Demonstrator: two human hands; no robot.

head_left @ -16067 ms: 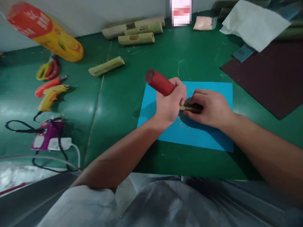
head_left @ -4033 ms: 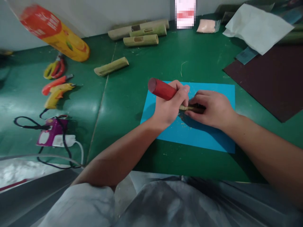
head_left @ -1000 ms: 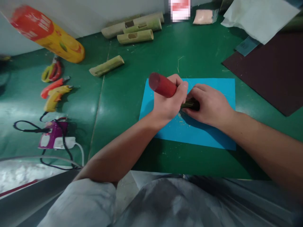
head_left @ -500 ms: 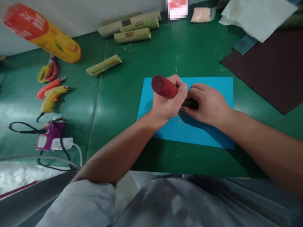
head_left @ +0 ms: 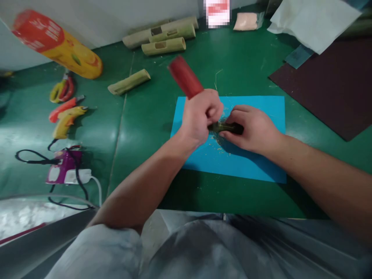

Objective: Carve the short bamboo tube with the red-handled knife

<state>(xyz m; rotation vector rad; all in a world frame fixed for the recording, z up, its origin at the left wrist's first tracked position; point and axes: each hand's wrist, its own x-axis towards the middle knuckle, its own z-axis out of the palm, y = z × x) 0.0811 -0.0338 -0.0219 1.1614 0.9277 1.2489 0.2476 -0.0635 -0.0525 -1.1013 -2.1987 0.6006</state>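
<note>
My left hand [head_left: 200, 116] is wrapped round the thick red handle [head_left: 186, 77] of a tool whose working end is hidden under the fist. The handle points up and toward the far left, slightly blurred. Close by on the right, my right hand [head_left: 254, 128] grips a short dark bamboo-like piece [head_left: 225, 127] between thumb and fingers, its left end reaching my left fist. Beneath both hands lies a blue sheet [head_left: 255, 166], with light shavings scattered on it around the dark piece.
Several cut bamboo tubes [head_left: 164, 46] lie at the back, with one bamboo piece [head_left: 129, 82] nearer. Leftward are an orange bottle [head_left: 58, 44], scissors [head_left: 62, 89], a yellow glue gun [head_left: 66, 120] and a purple power strip [head_left: 64, 166] with cables. A dark brown sheet [head_left: 328, 89] lies right.
My left hand has shifted slightly left and turned, swinging the red handle up toward the far left. More of the dark piece shows between the hands. My right hand has hardly moved.
</note>
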